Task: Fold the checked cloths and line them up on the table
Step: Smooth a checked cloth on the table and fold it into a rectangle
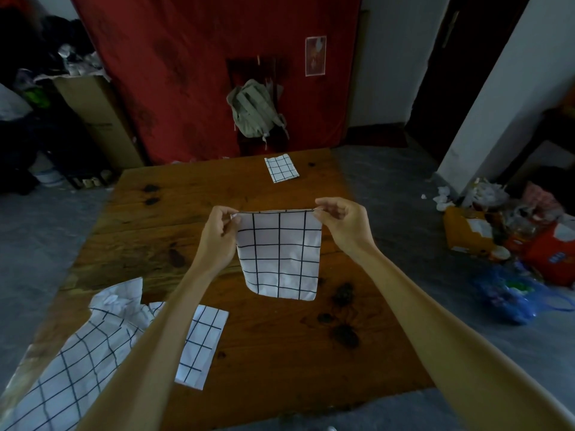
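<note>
Head view is showing two bare forearms reaching forward over a brown wooden desk [249, 353]. Both hands are holding up one checked cloth [280, 255], white with dark grid lines, in the air above the middle of the desk. The left hand [217, 234] is pinching the upper left corner of this cloth between thumb and fingers, so its grip is clamped on the cloth. The right hand [340, 222] is pinching the upper right corner in the same way, its grip also clamped on the cloth. The top edge is being stretched straight between the two hands, and the rest is hanging down freely, with the lower left corner curling a little. A small folded cloth [281, 168] is lying flat near the far edge of the desk, well apart from the hands. A pile of unfolded cloths [77, 353] is lying on the near left part of the desk, partly hidden under the left forearm. Behind the desk a pale backpack [253, 108] is hanging on a dark chair in front of a red curtain [186, 73]. On the grey floor at the right, some bags and packages [504, 237] are lying together.
</note>
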### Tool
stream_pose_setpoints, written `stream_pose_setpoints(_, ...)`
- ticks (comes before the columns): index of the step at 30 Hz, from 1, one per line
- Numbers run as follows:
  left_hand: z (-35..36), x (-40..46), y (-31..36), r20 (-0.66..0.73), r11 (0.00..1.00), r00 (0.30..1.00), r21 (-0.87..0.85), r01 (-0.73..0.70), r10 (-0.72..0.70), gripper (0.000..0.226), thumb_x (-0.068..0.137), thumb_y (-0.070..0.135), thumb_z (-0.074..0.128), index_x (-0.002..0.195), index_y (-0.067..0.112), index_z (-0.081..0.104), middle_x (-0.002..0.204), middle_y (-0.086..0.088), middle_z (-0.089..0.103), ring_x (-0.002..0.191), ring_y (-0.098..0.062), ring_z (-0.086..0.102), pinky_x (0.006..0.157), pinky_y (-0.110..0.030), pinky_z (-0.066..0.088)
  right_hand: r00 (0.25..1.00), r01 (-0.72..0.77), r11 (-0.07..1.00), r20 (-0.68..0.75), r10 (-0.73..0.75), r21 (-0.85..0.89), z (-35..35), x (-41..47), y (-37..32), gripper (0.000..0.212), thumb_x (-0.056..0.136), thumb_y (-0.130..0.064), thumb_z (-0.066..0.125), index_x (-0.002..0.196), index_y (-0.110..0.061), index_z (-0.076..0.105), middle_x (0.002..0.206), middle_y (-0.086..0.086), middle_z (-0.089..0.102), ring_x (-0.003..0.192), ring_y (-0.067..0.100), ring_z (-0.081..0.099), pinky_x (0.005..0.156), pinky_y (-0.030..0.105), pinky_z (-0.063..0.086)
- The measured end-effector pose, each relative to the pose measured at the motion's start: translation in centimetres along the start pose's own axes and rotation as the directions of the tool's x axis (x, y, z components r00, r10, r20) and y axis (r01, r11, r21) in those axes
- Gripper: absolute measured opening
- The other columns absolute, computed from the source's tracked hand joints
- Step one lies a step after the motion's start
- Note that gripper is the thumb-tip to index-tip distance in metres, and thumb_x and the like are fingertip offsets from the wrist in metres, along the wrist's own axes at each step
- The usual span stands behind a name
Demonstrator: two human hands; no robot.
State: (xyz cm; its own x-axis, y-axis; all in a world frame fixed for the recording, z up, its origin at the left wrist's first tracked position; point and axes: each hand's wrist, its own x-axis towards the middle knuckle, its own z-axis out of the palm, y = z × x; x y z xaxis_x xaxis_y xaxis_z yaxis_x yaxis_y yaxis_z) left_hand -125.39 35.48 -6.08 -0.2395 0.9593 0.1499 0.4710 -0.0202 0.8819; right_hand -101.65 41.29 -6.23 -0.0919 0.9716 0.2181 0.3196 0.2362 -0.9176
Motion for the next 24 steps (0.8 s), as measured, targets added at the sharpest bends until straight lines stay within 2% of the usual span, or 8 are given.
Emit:
stream_pose_setpoints(4,0.2,-0.2,0.3,-0.009,1.0,1.0,-0.002,-0.015,0.015,0.013,0.1,0.02,0.044,0.106,0.012,0.052,0.101,-0.002,0.06,0.091,-0.008,0.057,0.074,-0.016,0.042,1.0,-0.007,0.999,0.004,0.007,-0.039,-0.1,0.0,0.2,0.023,0.088,-0.018,0.067,0.111,-0.023,0.065,0.098,-0.013,0.067,0.091,0.001,0.064,0.085,0.023,0.056)
stream_pose_setpoints(7,0.7,-0.4,0.5,-0.003,1.0,1.0,-0.014,-0.028,0.028,0.011,0.1,0.02,0.044,0.104,0.013,0.052,0.1,-0.003,0.06,0.092,-0.011,0.058,0.078,-0.022,0.047,0.999,0.047,0.979,-0.01,-0.05,-0.198,-0.3,-0.2,0.3,0.036,0.09,-0.023,0.066,0.125,-0.019,0.059,0.106,-0.008,0.064,0.097,0.002,0.06,0.09,0.025,0.053)
stream_pose_setpoints(10,1.9,-0.6,1.3,0.027,0.998,0.998,-0.027,-0.054,0.054,0.008,0.1,0.018,0.045,0.1,0.015,0.052,0.095,0.003,0.06,0.086,-0.005,0.058,0.073,-0.019,0.048,0.973,0.231,0.862,0.11,-0.203,-0.452,0.4,-0.4,-0.7,0.048,0.092,-0.031,0.062,0.137,-0.021,0.048,0.133,-0.003,0.054,0.124,0.01,0.045,0.105,0.028,0.029)
stream_pose_setpoints(12,2.8,-0.5,1.9,0.048,0.992,0.992,-0.046,-0.113,0.116,0.009,0.099,0.015,0.046,0.093,0.02,0.051,0.091,0.004,0.059,0.082,-0.005,0.058,0.07,-0.019,0.047,0.943,0.325,0.797,0.242,-0.23,-0.508,1.6,-0.4,-1.7,0.047,0.094,-0.033,0.058,0.139,-0.022,0.048,0.139,-0.001,0.051,0.132,0.016,0.039,0.11,0.033,0.02)
stream_pose_setpoints(16,3.4,-0.2,2.4,0.04,0.975,0.975,-0.067,-0.214,0.217,0.011,0.099,0.015,0.047,0.091,0.02,0.053,0.089,0.0,0.06,0.078,-0.007,0.058,0.066,-0.02,0.048,0.905,0.421,0.808,0.258,-0.34,-0.412,2.8,0.3,-2.6,0.02,0.094,-0.023,0.06,0.11,-0.019,0.07,0.107,-0.004,0.071,0.099,0.012,0.062,0.102,0.042,0.038)
stream_pose_setpoints(19,3.3,-0.2,2.0,0.022,0.976,0.976,-0.048,-0.213,0.215,0.012,0.099,0.023,0.048,0.098,0.015,0.056,0.089,-0.002,0.063,0.077,-0.012,0.06,0.064,-0.027,0.05,0.925,0.36,0.872,0.249,-0.288,-0.331,2.4,0.6,-2.9,0.016,0.093,-0.021,0.061,0.104,-0.019,0.072,0.096,-0.007,0.072,0.083,0.004,0.062,0.082,0.028,0.049)
stream_pose_setpoints(21,3.6,-0.5,1.7,0.035,0.982,0.981,-0.025,-0.188,0.189,0.013,0.099,0.023,0.047,0.099,0.017,0.059,0.083,0.004,0.061,0.067,-0.001,0.055,0.059,-0.022,0.046,0.938,0.32,0.9,0.236,-0.256,-0.295,2.2,0.8,-3.2,0.016,0.093,-0.022,0.062,0.104,-0.017,0.072,0.091,-0.006,0.072,0.078,0.004,0.063,0.072,0.024,0.052)
stream_pose_setpoints(24,4.2,-0.9,1.6,-0.004,0.988,0.989,-0.03,-0.149,0.149,0.015,0.099,0.02,0.047,0.091,0.013,0.058,0.072,0.001,0.055,0.056,-0.005,0.044,0.055,-0.028,0.038,0.93,0.337,0.896,0.253,-0.268,-0.29,2.2,0.7,-3.3,0.02,0.093,-0.026,0.061,0.108,-0.016,0.07,0.097,-0.006,0.071,0.085,0.003,0.063,0.076,0.022,0.052)
